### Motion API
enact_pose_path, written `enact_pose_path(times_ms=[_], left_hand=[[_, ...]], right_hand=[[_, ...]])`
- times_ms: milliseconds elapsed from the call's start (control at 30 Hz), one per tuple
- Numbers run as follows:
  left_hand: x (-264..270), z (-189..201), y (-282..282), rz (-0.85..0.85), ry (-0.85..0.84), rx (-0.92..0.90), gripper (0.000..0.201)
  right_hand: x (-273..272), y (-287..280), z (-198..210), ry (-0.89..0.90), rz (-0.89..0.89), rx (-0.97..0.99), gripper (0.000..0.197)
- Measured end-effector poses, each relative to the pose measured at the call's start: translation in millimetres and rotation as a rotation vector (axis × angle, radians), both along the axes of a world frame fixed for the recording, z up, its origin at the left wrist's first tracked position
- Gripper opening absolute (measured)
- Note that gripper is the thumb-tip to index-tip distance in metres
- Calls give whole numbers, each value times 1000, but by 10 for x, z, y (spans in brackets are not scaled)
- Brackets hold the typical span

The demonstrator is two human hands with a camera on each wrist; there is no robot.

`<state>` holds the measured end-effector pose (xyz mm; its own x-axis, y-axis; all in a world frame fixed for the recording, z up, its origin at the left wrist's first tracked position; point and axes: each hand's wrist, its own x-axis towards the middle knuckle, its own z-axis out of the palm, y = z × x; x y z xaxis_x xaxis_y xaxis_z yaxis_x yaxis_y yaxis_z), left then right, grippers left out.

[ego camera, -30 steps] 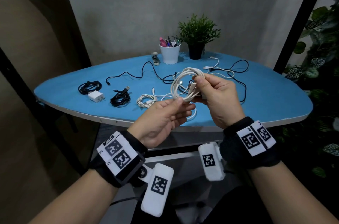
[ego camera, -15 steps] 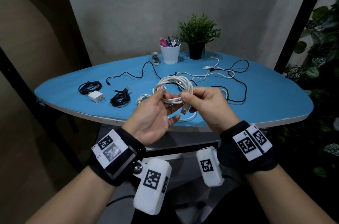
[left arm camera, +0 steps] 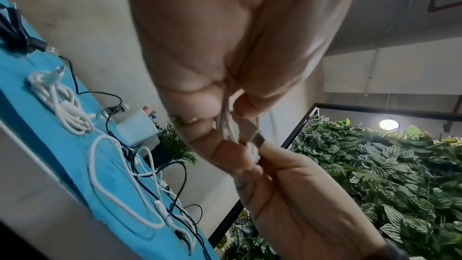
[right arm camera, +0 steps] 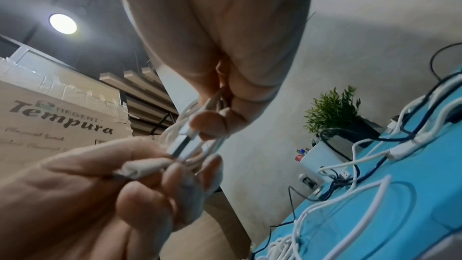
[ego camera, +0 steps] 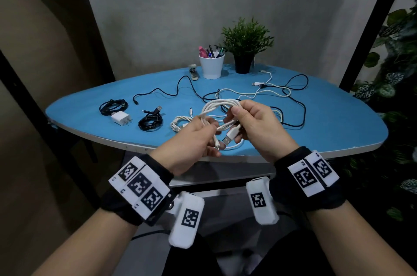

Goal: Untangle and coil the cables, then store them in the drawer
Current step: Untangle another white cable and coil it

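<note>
Because the white USB cable (ego camera: 220,107) is thin, light and limp, it is judged to spring out of its loops unless the bundle is pinched where the strands cross, with the stiffer USB plug (ego camera: 230,135) kept as a second hold for tucking the tail. The coil is held in the air just above the near edge of the blue surface (ego camera: 338,122), at about 6 o'clock from the white pen cup (ego camera: 211,65). It is gripped by the left hand (ego camera: 191,142) at its 7 o'clock side, fingers curled around the strands and the small connector, and pinched by the right hand (ego camera: 255,126) at its 4 o'clock side, thumb over the loops. Several smooth white turns are seen, slightly uneven, with the metal-tipped plug hanging below. More cables lie loose behind it, at 12 to 2 o'clock.
</note>
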<state>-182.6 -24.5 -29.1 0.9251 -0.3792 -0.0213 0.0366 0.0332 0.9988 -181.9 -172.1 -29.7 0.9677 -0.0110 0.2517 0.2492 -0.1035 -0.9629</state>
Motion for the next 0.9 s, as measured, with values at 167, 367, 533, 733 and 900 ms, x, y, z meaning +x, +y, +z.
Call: enact_pose_path(times_ms=[167, 367, 533, 733, 900], left_hand=[[30, -4, 53, 8, -31, 49, 8], [22, 26, 67, -15, -115, 186, 15], [17, 8, 36, -8, -96, 215, 24], [-22, 17, 6, 27, -69, 222, 9], [-45, 36, 9, 5, -71, 233, 5]], right_hand=[[-32, -74, 32, 110, 102, 310, 13], [-58, -80, 53, 103, 152, 526, 35], [-31, 0, 42, -18, -70, 294, 29], [-26, 37, 44, -107, -213, 23, 25], [-2, 50, -9, -164, -285, -128, 17]])
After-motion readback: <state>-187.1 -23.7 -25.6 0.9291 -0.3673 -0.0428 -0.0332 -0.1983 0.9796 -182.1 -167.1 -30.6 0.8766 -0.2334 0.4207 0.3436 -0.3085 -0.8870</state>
